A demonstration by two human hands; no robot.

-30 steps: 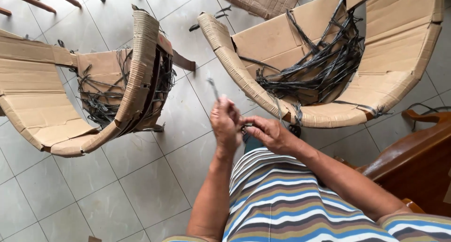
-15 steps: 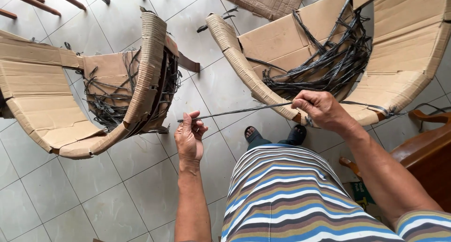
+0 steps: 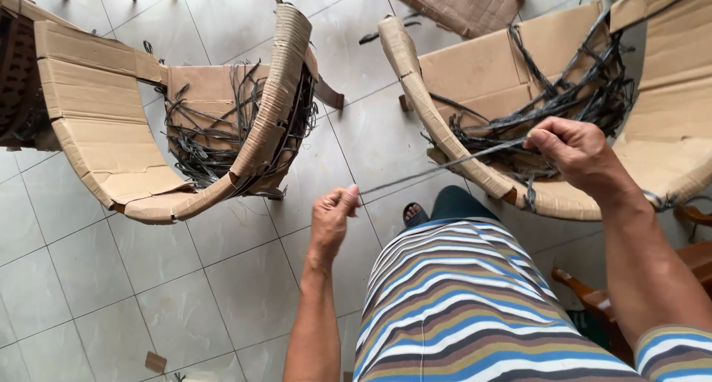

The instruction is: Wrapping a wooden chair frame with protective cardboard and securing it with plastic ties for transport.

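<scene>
A thin dark grey strand (image 3: 437, 167) is stretched taut between my two hands. My left hand (image 3: 332, 215) pinches its lower end above the tiled floor. My right hand (image 3: 571, 152) grips the upper end, over the curved cardboard-wrapped frame (image 3: 445, 137) on the right. That frame holds a tangle of dark strands (image 3: 564, 100). My striped shirt (image 3: 475, 308) fills the lower middle, with one foot (image 3: 414, 213) showing beneath it.
A second curved cardboard-wrapped frame (image 3: 111, 145) with its own dark strand bundle (image 3: 215, 130) stands at the left. Light grey floor tiles (image 3: 185, 278) lie between. A piece of brown wooden furniture (image 3: 593, 297) sits at the lower right. More cardboard (image 3: 452, 4) lies at the top.
My hands were together a second ago. They have since pulled apart, the right going up and to the right, the left staying low, drawing the strand out straight.
</scene>
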